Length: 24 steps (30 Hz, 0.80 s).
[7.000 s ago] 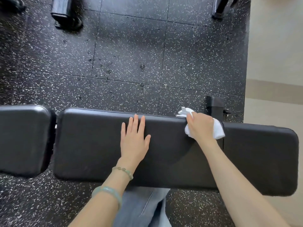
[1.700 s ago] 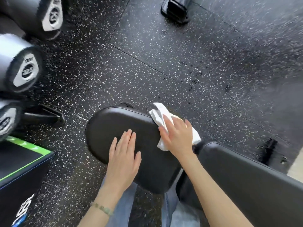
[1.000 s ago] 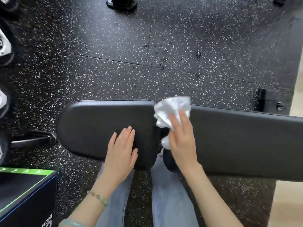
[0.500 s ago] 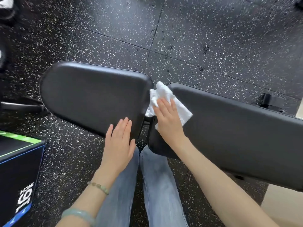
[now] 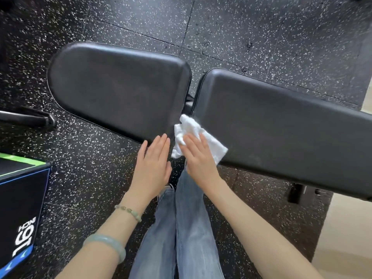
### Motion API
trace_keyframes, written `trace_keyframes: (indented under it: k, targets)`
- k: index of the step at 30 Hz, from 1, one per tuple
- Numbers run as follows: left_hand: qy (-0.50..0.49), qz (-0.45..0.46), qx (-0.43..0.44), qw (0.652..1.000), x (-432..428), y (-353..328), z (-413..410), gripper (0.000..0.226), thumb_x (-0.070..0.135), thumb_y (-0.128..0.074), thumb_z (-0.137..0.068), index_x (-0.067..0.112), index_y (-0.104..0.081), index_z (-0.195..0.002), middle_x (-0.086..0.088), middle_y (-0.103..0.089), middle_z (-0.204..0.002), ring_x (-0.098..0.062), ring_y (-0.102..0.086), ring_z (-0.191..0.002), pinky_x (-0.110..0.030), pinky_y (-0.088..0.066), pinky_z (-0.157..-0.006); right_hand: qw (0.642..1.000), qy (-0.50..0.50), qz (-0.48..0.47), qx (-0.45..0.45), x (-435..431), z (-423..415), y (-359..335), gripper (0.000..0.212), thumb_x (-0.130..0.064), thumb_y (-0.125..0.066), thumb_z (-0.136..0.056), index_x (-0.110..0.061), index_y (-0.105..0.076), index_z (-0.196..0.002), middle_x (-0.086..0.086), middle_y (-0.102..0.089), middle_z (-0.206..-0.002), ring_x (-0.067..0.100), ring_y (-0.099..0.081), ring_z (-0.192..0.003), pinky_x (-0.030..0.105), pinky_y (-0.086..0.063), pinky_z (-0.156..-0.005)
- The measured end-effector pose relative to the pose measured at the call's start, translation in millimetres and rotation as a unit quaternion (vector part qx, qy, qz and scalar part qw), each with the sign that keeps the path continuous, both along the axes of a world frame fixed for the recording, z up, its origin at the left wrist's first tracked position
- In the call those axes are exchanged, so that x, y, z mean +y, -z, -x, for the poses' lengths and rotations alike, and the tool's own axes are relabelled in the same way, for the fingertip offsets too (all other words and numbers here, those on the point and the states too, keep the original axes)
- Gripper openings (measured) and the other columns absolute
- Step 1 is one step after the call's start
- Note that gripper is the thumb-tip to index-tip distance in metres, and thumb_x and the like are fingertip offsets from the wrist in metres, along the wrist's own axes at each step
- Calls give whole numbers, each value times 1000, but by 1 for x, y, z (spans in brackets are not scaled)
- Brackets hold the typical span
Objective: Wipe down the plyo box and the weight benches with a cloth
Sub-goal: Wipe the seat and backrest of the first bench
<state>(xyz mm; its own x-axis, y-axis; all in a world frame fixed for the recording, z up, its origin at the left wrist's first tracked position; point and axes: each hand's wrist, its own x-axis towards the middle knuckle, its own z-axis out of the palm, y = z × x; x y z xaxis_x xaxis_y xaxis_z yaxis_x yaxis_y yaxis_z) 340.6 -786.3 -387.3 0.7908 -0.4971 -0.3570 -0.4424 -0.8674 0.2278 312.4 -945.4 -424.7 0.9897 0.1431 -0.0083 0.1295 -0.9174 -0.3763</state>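
Speckled rubber floor (image 5: pixel 261 37); plyo box (image 5: pixel 20 198) sits near left. Our left hand (image 5: pixel 153 168) is flat, fingers together, tips at the seat pad (image 5: pixel 120 87) edge. Our right hand (image 5: pixel 199 158) presses the cloth (image 5: pixel 189 125) flat onto the back pad (image 5: pixel 281 127) corner by the gap. We judge this the bench wipe; next, a firm sweep along the back pad.

Left hand (image 5: pixel 152 168) and right hand (image 5: pixel 198 158) flat, fingers straight, seemingly pressing.
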Motion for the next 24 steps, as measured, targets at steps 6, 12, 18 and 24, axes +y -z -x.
trace_keyframes:
  k: [6, 12, 18, 24]
  targets:
    - [14, -2, -2, 1000, 8, 0, 10, 56, 20, -43, -89, 0, -37, -141, -13, -37, -147, -25, -36, -135, -48, -22, -113, 994, 48, -94, -30, -2, 33, -27, 43, 12, -45, -70, 1, -66, -105, 17, -62, -114, 30, -48, -117, 51, -30, -109]
    - [11, -10, -4, 1000, 12, -2, 7, 61, 17, -57, -85, 1, -36, -141, -14, -36, -148, -24, -38, -134, -46, -19, -113, 993, 105, -47, -13, -4, -19, -18, 60, 8, -47, -68, 2, -55, -127, 28, -48, -132, 44, -36, -128, 61, -23, -109]
    - [20, 15, -16, 1000, -4, -7, 12, 62, 12, -57, -83, -1, -37, -140, -15, -37, -147, -25, -37, -134, -48, -20, -113, 993, 111, -6, -48, -18, 2, 3, 56, 9, -54, -72, 0, -54, -127, 25, -49, -134, 39, -39, -129, 51, -19, -113]
    - [7, -20, -7, 1000, -25, -1, 14, 66, 14, -59, -83, 0, -34, -142, -14, -34, -148, -25, -32, -137, -49, -20, -113, 988, 155, 10, -7, -90, 65, 5, 79, 20, -58, -64, -3, -40, -136, 25, -39, -142, 37, -29, -135, 56, -19, -113]
